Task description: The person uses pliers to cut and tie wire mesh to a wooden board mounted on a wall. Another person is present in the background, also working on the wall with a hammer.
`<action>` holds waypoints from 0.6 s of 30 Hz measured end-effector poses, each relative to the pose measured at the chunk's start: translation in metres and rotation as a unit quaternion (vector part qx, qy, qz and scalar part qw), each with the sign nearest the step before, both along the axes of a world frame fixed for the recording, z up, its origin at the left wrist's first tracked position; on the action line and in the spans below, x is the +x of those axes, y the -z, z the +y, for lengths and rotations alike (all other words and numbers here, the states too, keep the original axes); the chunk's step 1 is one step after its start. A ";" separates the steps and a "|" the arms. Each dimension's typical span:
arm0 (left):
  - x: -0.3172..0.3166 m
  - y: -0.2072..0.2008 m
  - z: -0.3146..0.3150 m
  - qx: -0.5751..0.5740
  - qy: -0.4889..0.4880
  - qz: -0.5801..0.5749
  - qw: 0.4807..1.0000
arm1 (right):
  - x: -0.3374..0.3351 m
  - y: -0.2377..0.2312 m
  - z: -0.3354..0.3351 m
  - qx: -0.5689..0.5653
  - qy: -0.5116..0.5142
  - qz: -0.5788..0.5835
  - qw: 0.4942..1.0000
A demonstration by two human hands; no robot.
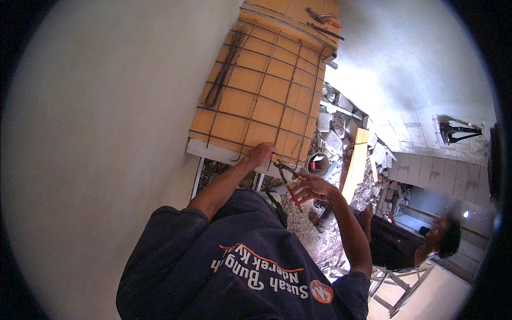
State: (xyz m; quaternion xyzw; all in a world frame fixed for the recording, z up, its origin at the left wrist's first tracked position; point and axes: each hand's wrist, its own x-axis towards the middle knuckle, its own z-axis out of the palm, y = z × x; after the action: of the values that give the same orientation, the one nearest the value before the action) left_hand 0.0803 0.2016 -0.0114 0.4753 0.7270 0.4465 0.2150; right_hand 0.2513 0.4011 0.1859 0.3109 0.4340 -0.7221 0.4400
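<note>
A grid of thin steel bars [260, 96] lies over orange-brown boards [271, 69] that stretch away from me. At the near edge of the grid, my left hand [261, 154] is closed, its fingertips together by the bars; what they pinch is too small to make out. My right hand [314, 189] grips a pair of end-cutting pincers [289, 184] with red-orange handles. Their jaws point toward the grid's near edge, just beside my left fingertips. A bundle of dark tie wire [226, 69] rests on the left side of the grid.
A hammer [316, 15] and a dark bar [326, 31] lie at the far end of the boards. On the right are broken rubble [333, 141], a round pipe end [318, 164], a long plank [356, 165], a wooden trestle [405, 290] and another person [394, 240]. A plain wall [106, 133] rises on the left.
</note>
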 end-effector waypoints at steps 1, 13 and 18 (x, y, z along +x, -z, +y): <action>0.000 0.000 0.001 -0.008 0.004 -0.003 1.000 | -0.006 -0.006 -0.006 -0.015 0.000 -0.017 1.000; 0.002 0.012 0.004 0.004 -0.012 0.022 1.000 | 0.010 0.055 -0.020 -0.165 0.193 -0.029 0.967; 0.001 0.013 0.002 0.053 -0.012 0.026 0.998 | 0.005 0.056 -0.022 -0.136 0.197 -0.016 0.971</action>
State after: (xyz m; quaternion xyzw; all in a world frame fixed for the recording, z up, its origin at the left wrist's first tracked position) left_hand 0.0811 0.2035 -0.0249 0.4888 0.7135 0.4742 0.1649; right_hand 0.2561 0.3788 0.1294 0.3391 0.2550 -0.8419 0.3334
